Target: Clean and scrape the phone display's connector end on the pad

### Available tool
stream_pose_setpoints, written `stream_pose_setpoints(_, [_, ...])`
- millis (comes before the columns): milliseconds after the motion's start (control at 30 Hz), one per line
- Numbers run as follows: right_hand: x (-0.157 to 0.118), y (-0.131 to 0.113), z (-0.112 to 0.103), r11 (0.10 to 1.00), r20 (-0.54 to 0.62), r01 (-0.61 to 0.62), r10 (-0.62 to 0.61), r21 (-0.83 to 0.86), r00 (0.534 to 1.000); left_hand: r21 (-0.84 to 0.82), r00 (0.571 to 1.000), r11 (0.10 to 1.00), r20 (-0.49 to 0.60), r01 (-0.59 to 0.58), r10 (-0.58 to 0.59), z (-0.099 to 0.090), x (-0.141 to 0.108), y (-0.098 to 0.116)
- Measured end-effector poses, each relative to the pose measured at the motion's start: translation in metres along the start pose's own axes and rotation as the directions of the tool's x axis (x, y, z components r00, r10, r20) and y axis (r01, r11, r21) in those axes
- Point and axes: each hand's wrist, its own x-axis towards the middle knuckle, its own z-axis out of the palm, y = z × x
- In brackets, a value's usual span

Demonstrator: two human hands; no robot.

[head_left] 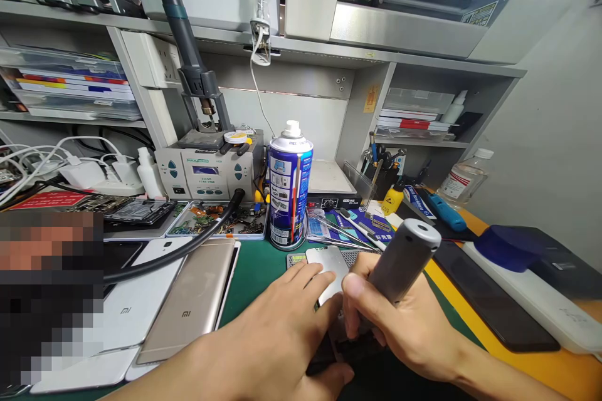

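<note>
My right hand (418, 326) is closed around a thick grey electric screwdriver (399, 263). The tool stands tilted, its round end up, and its tip is hidden behind my fingers. Under it lies an opened phone (327, 272) with a silver metal plate on its far half; the near half is dark and mostly covered by my hands. My left hand (286, 319) grips this phone, fingers over the plate's left edge and thumb at the near side. A patterned grey plate (296, 259) shows just beyond the phone on the green mat (249, 288).
A blue spray can (290, 188) stands upright just past my hands. Left of it are a hot-air station (207, 169) with a black hose (174, 257), a tray of parts (188, 225) and a gold phone (188, 307). Tweezers (345, 232) and a black phone (508, 301) lie right.
</note>
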Motion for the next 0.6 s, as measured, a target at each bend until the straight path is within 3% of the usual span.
stream_pose_setpoints(267, [0.0011,-0.0058,0.0005,1.000,-0.001,0.012,-0.012,-0.009,1.000,0.000,0.999,1.000,0.028,0.018,-0.018,-0.0028,0.0003,0.0005])
stream_pose_setpoints(600, [-0.0014,-0.0075,0.0027,0.997,0.019,0.065,-0.065,-0.028,0.998,0.001,0.999,0.999,-0.022,-0.032,0.032,0.0008,0.0000,-0.0014])
